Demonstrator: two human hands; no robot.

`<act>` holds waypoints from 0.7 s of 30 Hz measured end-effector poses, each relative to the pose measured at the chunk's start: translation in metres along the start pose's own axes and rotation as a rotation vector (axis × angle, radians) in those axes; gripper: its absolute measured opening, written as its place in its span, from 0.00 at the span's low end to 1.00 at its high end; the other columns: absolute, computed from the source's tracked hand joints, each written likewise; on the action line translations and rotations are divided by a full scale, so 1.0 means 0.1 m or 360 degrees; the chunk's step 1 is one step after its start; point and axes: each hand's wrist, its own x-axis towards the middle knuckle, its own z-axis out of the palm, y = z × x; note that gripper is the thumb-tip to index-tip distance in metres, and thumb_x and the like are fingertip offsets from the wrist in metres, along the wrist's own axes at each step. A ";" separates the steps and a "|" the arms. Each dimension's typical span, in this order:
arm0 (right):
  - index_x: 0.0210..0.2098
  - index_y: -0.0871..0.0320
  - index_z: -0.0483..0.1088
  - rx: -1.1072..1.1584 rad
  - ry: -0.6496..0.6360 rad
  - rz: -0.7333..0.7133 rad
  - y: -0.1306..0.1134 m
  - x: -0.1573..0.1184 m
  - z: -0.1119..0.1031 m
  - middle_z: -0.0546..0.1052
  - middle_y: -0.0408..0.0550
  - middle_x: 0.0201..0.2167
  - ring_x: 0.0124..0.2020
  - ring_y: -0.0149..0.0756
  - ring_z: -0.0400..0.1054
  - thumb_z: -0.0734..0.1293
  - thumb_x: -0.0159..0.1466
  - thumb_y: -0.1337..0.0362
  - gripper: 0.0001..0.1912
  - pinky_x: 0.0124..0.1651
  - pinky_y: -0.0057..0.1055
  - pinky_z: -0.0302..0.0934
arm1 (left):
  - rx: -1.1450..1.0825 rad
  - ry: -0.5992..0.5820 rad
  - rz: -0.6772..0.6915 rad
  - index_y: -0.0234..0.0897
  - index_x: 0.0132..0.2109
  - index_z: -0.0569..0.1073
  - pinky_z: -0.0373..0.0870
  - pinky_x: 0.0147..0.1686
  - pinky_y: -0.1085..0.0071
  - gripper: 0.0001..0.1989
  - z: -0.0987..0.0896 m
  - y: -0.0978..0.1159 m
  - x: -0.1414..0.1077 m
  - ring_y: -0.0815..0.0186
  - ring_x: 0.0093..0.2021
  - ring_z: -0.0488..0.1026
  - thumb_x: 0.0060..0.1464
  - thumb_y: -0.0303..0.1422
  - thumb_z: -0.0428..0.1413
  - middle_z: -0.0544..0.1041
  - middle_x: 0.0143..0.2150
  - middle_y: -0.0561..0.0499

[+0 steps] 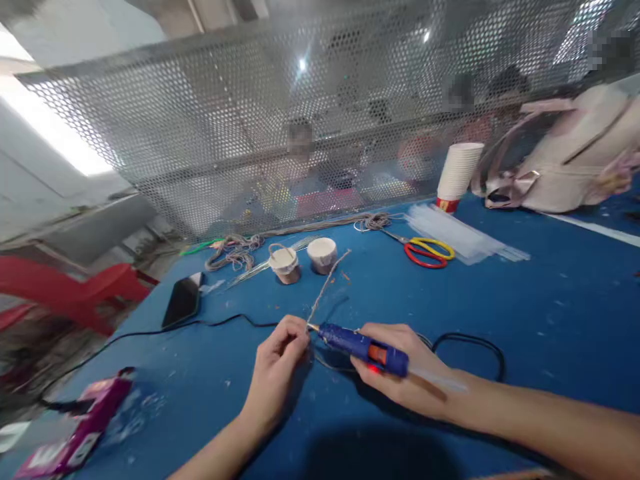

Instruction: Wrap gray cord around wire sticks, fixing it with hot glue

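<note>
My left hand point(281, 360) pinches the lower end of a thin twine-wrapped strand point(327, 283), which sticks up and leans to the right. In my right hand point(400, 367) is a blue hot glue gun point(350, 341), its nozzle pointing left and meeting the strand right by my left fingertips. A clear glue stick point(437, 380) pokes out of the gun's rear. Beyond my hands stand two small cup-shaped pieces with pale tops; the left piece point(285, 265) has a twine loop handle, and the right piece point(322, 255) shows none.
Scissors point(427, 252) with red and yellow handles lie beside a bundle of clear glue sticks point(460, 230). Paper cups point(459, 173) are stacked near a pale bag point(565, 153). Left are a phone point(183, 300), twine point(235, 253) and a purple power strip point(83, 427). A perforated metal screen point(225, 127) edges the blue table.
</note>
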 end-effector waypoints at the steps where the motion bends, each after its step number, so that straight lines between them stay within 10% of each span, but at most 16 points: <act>1: 0.25 0.58 0.61 0.0006 0.0010 -0.0028 0.01 0.00 0.00 0.65 0.39 0.22 0.23 0.27 0.58 0.63 0.56 0.70 0.06 0.28 0.24 0.52 | 0.0001 0.0011 0.0001 0.36 0.24 0.67 0.55 0.24 0.74 0.11 0.00 0.00 0.00 0.71 0.26 0.57 0.53 0.34 0.54 0.63 0.29 0.53; 21: 0.21 0.57 0.58 -0.0082 0.0134 0.0056 0.04 0.00 0.02 0.65 0.40 0.20 0.22 0.28 0.58 0.65 0.54 0.67 0.10 0.27 0.25 0.51 | 0.0579 -0.0043 0.0348 0.38 0.25 0.65 0.59 0.29 0.72 0.10 0.03 0.14 -0.02 0.68 0.29 0.63 0.56 0.31 0.51 0.65 0.29 0.53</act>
